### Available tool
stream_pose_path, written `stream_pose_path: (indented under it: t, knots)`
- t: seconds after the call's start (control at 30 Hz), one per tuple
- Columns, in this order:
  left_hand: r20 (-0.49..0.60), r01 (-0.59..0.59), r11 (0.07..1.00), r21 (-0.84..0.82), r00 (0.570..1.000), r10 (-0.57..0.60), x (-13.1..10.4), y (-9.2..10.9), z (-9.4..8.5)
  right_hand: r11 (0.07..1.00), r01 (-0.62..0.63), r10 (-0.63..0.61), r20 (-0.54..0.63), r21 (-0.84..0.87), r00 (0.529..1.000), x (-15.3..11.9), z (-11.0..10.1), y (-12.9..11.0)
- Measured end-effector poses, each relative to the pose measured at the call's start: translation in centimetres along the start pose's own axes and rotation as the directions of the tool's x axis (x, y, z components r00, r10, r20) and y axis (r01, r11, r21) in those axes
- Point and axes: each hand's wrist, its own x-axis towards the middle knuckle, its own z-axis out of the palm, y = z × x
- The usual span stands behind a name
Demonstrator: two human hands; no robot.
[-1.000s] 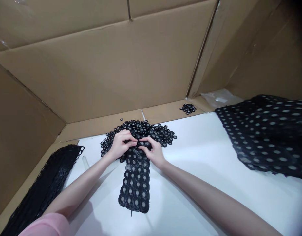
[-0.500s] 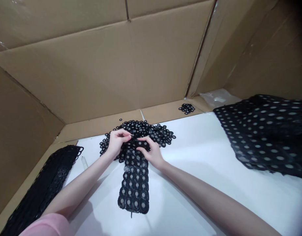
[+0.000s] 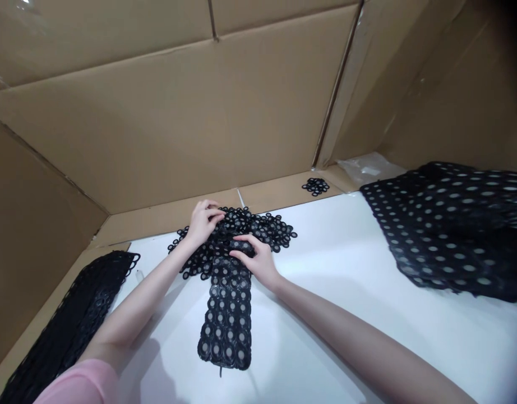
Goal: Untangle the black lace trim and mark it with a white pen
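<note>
A strip of joined black rings (image 3: 225,325) with pale centres lies on the white table, its far end running into a heap of loose black rings (image 3: 275,231). My right hand (image 3: 261,262) grips the strip's far end, thumb and forefinger on either side of a raised black piece. Over the heap's back left side is my left hand (image 3: 203,223), its fingers curled and thumb close to the forefinger. Whatever sits between those fingertips is too small to make out.
Cardboard walls (image 3: 170,123) enclose the white table (image 3: 317,336). On the right lies a large black dotted sheet (image 3: 447,230), near a clear plastic bag (image 3: 370,167). A small ring cluster (image 3: 315,186) rests at the back. Stacked black strips (image 3: 69,320) lie left.
My left hand has moved away from the strip's far end, back and slightly left over the heap. My right hand keeps its place at the strip. The view has shifted slightly.
</note>
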Motion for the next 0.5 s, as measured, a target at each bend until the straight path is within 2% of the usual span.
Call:
stream_pose_path:
  t: [0.1,0.13,0.2,0.27,0.3,0.33,0.37,0.5]
  knots:
    - [-0.03,-0.04,0.983,0.181,0.998,0.046,-0.3,0.2,0.0,0.999,-0.033,0.033,-0.009,0.027,0.999,0.1,0.0,-0.1]
    - [-0.042,-0.079,0.982,0.172,0.995,0.087,-0.5,0.6,-0.2,0.999,-0.039,0.04,-0.014,0.034,0.999,0.1,0.0,-0.1]
    - [-0.007,-0.231,0.97,0.068,0.973,0.232,-1.4,1.7,-0.6,0.998,-0.049,0.05,-0.024,0.048,0.998,0.1,0.1,0.2]
    - [0.142,-0.406,0.908,-0.098,0.898,0.417,-2.5,2.9,-0.7,0.997,-0.048,0.049,-0.028,0.06,0.998,0.2,0.1,0.5]
    - [0.191,-0.458,0.877,-0.147,0.857,0.479,-3.1,3.4,-0.6,0.997,-0.044,0.046,-0.029,0.064,0.999,0.2,0.1,0.7]
    - [0.208,-0.475,0.865,-0.165,0.84,0.501,-3.7,3.8,-0.3,0.997,-0.039,0.041,-0.03,0.065,0.999,0.2,0.1,0.9]
    - [0.203,-0.462,0.869,-0.174,0.847,0.491,-4.2,4.0,0.0,0.997,-0.034,0.036,-0.033,0.066,0.999,0.2,0.1,1.0]
    - [0.099,-0.349,0.915,-0.201,0.923,0.373,-5.3,4.2,0.9,0.997,-0.051,0.056,-0.067,0.061,0.996,0.2,0.2,1.0]
